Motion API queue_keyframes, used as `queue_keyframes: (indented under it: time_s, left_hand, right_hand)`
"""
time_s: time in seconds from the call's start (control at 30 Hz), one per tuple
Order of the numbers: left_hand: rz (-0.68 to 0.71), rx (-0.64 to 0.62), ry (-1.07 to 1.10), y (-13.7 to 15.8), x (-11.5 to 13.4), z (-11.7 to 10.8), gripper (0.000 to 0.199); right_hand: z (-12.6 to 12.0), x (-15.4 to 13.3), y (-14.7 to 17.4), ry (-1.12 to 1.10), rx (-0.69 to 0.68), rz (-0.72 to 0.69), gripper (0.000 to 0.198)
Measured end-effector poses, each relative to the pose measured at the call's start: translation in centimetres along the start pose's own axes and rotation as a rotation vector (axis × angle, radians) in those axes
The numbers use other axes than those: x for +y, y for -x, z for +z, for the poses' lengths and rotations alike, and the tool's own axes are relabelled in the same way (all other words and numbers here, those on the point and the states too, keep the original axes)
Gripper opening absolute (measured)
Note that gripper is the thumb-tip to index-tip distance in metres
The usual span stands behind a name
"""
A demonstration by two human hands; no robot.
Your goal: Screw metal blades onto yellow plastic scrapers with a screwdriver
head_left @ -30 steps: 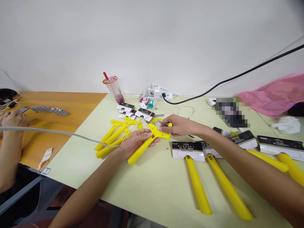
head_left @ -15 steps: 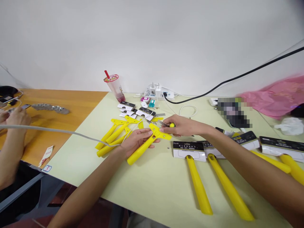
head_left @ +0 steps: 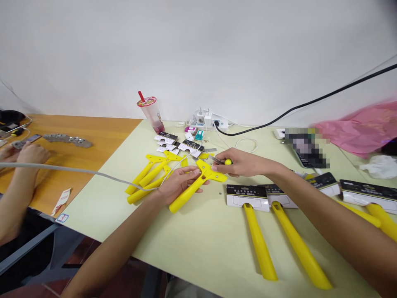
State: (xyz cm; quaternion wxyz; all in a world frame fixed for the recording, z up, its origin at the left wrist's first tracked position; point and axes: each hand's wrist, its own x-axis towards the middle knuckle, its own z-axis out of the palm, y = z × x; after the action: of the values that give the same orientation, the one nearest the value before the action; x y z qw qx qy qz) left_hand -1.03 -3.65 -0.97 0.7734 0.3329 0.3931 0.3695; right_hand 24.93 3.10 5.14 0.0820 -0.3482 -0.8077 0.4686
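My left hand (head_left: 180, 182) is closed on a yellow plastic scraper (head_left: 189, 192), its wide T-shaped head tilted up and two small screws showing in it. Just right of that head, my right hand (head_left: 237, 162) grips a screwdriver (head_left: 228, 162) with a yellow handle end; its metal part is partly hidden by the fingers. The right fingertips are close to the scraper's head; I cannot tell if they touch it. More yellow scrapers (head_left: 149, 176) lie beyond my left hand. Behind my hands are metal blades (head_left: 211, 150) and several black-and-white cards (head_left: 190, 147).
Carded yellow scrapers (head_left: 259, 240) lie at the right. A drink cup (head_left: 151, 116) and a power strip (head_left: 221, 123) stand by the wall. A grey cable (head_left: 77, 170) crosses above my left wrist. At the left, a co-worker's hands (head_left: 32, 155) work over a wooden table (head_left: 102, 136).
The scraper and both my hands have shifted slightly to the right, with the grips unchanged. The co-worker's hands have also moved a little to the right.
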Motion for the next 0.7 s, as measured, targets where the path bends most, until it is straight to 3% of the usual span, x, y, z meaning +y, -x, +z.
queue_keyframes:
  time_s: [0.7]
  left_hand:
    - [0.024, -0.032, -0.046, 0.0, -0.3, 0.0, 0.028]
  right_hand:
    - [0.6, 1.5, -0.8, 0.043, -0.001, -0.015, 0.046]
